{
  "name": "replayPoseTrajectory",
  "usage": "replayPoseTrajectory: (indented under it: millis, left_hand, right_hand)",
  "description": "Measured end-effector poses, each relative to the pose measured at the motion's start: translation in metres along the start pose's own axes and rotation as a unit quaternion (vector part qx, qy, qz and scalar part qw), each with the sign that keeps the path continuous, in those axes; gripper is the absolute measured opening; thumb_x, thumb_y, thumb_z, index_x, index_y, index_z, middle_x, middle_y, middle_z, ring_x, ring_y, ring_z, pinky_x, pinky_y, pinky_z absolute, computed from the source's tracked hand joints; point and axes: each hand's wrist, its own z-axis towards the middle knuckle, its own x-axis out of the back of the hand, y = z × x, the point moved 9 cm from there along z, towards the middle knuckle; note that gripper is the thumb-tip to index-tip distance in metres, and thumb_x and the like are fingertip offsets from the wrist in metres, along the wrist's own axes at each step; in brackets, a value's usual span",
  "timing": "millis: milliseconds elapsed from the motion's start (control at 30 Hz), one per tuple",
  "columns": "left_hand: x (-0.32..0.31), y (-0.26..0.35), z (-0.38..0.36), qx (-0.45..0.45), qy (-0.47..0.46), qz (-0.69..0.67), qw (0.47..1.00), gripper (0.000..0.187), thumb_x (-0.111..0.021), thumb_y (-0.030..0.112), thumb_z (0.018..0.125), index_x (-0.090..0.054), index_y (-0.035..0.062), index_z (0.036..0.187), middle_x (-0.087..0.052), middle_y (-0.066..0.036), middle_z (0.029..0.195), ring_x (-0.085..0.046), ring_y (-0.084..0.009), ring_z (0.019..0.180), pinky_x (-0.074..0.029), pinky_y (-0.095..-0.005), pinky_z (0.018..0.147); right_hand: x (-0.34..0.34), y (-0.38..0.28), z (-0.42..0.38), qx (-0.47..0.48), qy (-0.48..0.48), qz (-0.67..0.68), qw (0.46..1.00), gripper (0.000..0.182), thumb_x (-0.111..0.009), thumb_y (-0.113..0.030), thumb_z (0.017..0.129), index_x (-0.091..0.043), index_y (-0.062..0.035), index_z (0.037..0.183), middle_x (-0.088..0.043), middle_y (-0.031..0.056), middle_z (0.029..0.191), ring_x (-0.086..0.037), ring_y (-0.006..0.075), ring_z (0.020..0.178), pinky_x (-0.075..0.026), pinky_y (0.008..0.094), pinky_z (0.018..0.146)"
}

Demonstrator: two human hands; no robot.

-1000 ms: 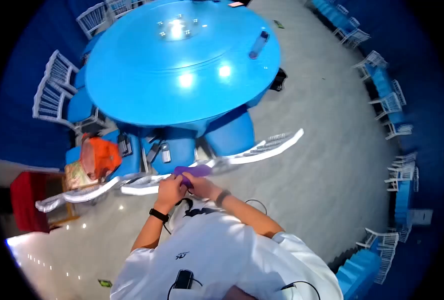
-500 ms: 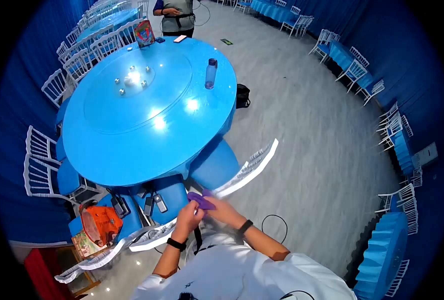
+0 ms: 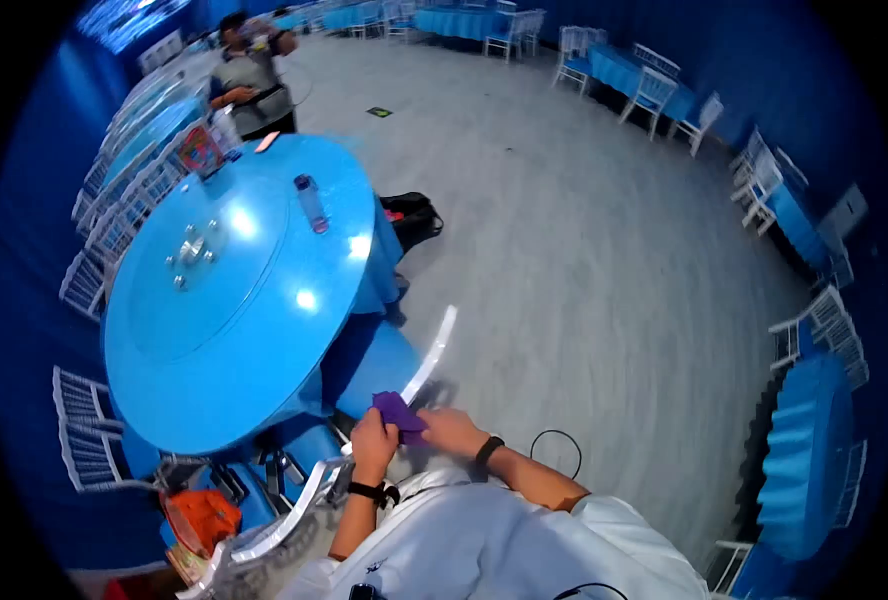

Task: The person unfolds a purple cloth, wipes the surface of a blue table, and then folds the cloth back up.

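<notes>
In front of my body, a piece of purple cloth (image 3: 398, 410) is bunched between my two hands. The fingers of my left hand (image 3: 372, 443) are closed on its left lower edge. My right hand (image 3: 452, 431) grips its right side, with some fingers hidden from view. Just beyond the cloth is the white curved back of a chair (image 3: 434, 350) with a blue seat. To the left of my hands stands the round table (image 3: 214, 390) with a glossy blue cover.
On the table are a bottle (image 3: 311, 204), small shiny objects (image 3: 192, 250) and a colourful bag (image 3: 200, 150). An orange bag (image 3: 204, 520) and dark devices (image 3: 279, 470) lie on chairs. A black bag (image 3: 414, 220) sits on the floor. Another person (image 3: 249, 85) stands behind the table.
My view has swung to the right, so the table appears farther left and tilted. The purple cloth is spread wider above my fingers. The other person has raised one arm.
</notes>
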Motion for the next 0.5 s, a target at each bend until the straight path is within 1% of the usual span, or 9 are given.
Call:
replayPoseTrajectory:
  millis: [33, 133, 167, 200, 267, 333, 400, 433, 500]
  left_hand:
    - [-0.007, 0.005, 0.007, -0.011, 0.001, 0.017, 1.000, 0.021, -0.057, 0.019, 0.080, -0.050, 0.0001, 0.085, -0.059, -0.022, 0.081, -0.060, -0.0415, 0.077, -0.047, -0.0521, 0.068]
    - [-0.012, 0.034, 0.022, -0.032, 0.011, 0.003, 0.999, 0.020, -0.058, 0.017, 0.083, -0.051, -0.0002, 0.090, -0.059, -0.023, 0.083, -0.059, -0.0429, 0.079, -0.047, -0.0515, 0.068]
    - [-0.012, 0.035, 0.025, -0.034, 0.017, 0.011, 0.999, 0.019, -0.058, 0.016, 0.084, -0.050, 0.0000, 0.091, -0.059, -0.024, 0.083, -0.059, -0.0431, 0.079, -0.046, -0.0510, 0.067]
    - [-0.009, 0.029, 0.018, -0.030, 0.022, 0.014, 0.999, 0.018, -0.057, 0.015, 0.085, -0.050, 0.0003, 0.091, -0.059, -0.024, 0.083, -0.059, -0.0433, 0.080, -0.046, -0.0506, 0.067]
    - [-0.002, -0.010, 0.007, 0.095, 0.002, -0.085, 0.992, 0.018, -0.058, 0.015, 0.085, -0.049, 0.0006, 0.092, -0.059, -0.025, 0.084, -0.059, -0.0436, 0.080, -0.045, -0.0498, 0.065]
    - [0.017, -0.031, -0.017, 0.159, 0.002, -0.019, 0.987, 0.018, -0.058, 0.014, 0.086, -0.048, 0.0008, 0.091, -0.060, -0.025, 0.084, -0.059, -0.0440, 0.079, -0.045, -0.0494, 0.064]
    - [0.033, -0.029, -0.032, 0.158, 0.021, 0.029, 0.987, 0.018, -0.058, 0.014, 0.086, -0.047, 0.0005, 0.092, -0.061, -0.025, 0.084, -0.059, -0.0445, 0.077, -0.045, -0.0498, 0.063]
    - [0.038, -0.026, -0.032, 0.122, 0.051, 0.047, 0.990, 0.020, -0.058, 0.015, 0.086, -0.047, 0.0005, 0.093, -0.061, -0.025, 0.083, -0.059, -0.0445, 0.077, -0.045, -0.0493, 0.064]
    - [0.034, -0.030, -0.031, 0.144, 0.032, 0.054, 0.988, 0.021, -0.058, 0.017, 0.086, -0.048, 0.0000, 0.094, -0.060, -0.024, 0.083, -0.058, -0.0444, 0.079, -0.045, -0.0517, 0.066]
  right_hand:
    - [0.001, 0.011, -0.001, 0.000, -0.039, -0.040, 0.998, 0.028, -0.056, -0.023, 0.084, -0.057, -0.0099, 0.109, -0.065, 0.0171, 0.097, -0.062, 0.0376, 0.090, -0.049, 0.0482, 0.076]
    - [0.035, 0.044, 0.007, -0.003, 0.033, 0.011, 0.999, 0.024, -0.054, -0.025, 0.085, -0.058, -0.0099, 0.103, -0.065, 0.0180, 0.089, -0.062, 0.0384, 0.084, -0.048, 0.0507, 0.071]
    - [0.044, 0.049, 0.010, 0.014, 0.092, 0.016, 0.995, 0.021, -0.054, -0.025, 0.086, -0.059, -0.0106, 0.101, -0.065, 0.0186, 0.086, -0.063, 0.0384, 0.082, -0.048, 0.0517, 0.069]
    - [0.051, 0.052, 0.017, -0.009, 0.065, 0.021, 0.998, 0.019, -0.055, -0.024, 0.086, -0.060, -0.0116, 0.100, -0.066, 0.0172, 0.084, -0.063, 0.0382, 0.082, -0.048, 0.0513, 0.070]
    - [0.062, 0.034, 0.029, 0.035, 0.098, 0.008, 0.995, 0.020, -0.057, -0.024, 0.086, -0.062, -0.0138, 0.102, -0.067, 0.0158, 0.080, -0.065, 0.0365, 0.079, -0.049, 0.0501, 0.071]
    - [0.049, 0.007, 0.048, 0.085, 0.060, -0.017, 0.994, 0.021, -0.057, -0.020, 0.084, -0.061, -0.0113, 0.103, -0.066, 0.0158, 0.077, -0.065, 0.0362, 0.074, -0.050, 0.0499, 0.065]
    - [0.024, -0.013, 0.061, 0.133, 0.038, -0.057, 0.989, 0.021, -0.058, -0.020, 0.084, -0.058, -0.0100, 0.102, -0.066, 0.0156, 0.075, -0.066, 0.0359, 0.074, -0.050, 0.0499, 0.064]
    - [0.015, -0.013, 0.062, 0.141, 0.027, -0.049, 0.988, 0.021, -0.058, -0.020, 0.084, -0.058, -0.0100, 0.102, -0.066, 0.0156, 0.075, -0.066, 0.0359, 0.074, -0.050, 0.0499, 0.064]
    - [0.005, -0.010, 0.062, 0.156, 0.022, -0.024, 0.987, 0.020, -0.058, -0.020, 0.084, -0.056, -0.0094, 0.101, -0.065, 0.0152, 0.073, -0.066, 0.0350, 0.074, -0.050, 0.0498, 0.064]
